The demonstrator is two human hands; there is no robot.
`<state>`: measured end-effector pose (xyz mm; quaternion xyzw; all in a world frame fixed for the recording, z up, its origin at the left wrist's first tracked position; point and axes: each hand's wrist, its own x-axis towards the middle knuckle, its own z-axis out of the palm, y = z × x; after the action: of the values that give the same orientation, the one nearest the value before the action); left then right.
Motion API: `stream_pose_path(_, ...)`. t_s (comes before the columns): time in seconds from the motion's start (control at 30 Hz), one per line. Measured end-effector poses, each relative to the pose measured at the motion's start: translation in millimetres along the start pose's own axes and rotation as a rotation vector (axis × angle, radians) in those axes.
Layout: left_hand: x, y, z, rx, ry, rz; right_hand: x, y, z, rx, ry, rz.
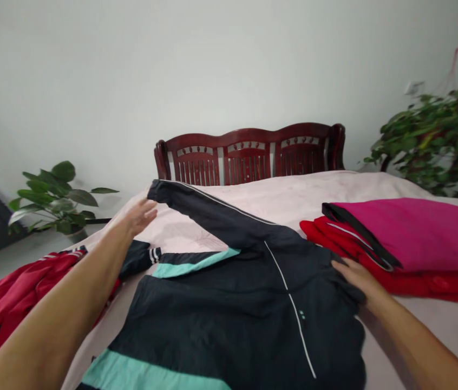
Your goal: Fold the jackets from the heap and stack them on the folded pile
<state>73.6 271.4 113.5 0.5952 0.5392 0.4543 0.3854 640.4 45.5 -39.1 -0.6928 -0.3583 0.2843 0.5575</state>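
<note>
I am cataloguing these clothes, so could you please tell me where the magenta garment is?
In the head view, the magenta garment lies at right, atop the folded red clothing, just beyond the right hand.

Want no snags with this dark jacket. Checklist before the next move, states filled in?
1. Right hand on dark jacket: ok, at its right side.
2. Left hand grip on cuff: cannot tell; fingers look spread beside it.
3. Far sleeve extended: ok, stretched out leftward.
4. Jacket smooth: not ok, creased.
5. Jacket clear of folded stack: cannot tell; edges meet in view.
</note>
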Motion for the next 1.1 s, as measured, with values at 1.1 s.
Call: stream_pose_path(1.1,-152,-113,18,1.045,0.026,-0.116,-36,-19,33,-1.01,0.056,-0.201)
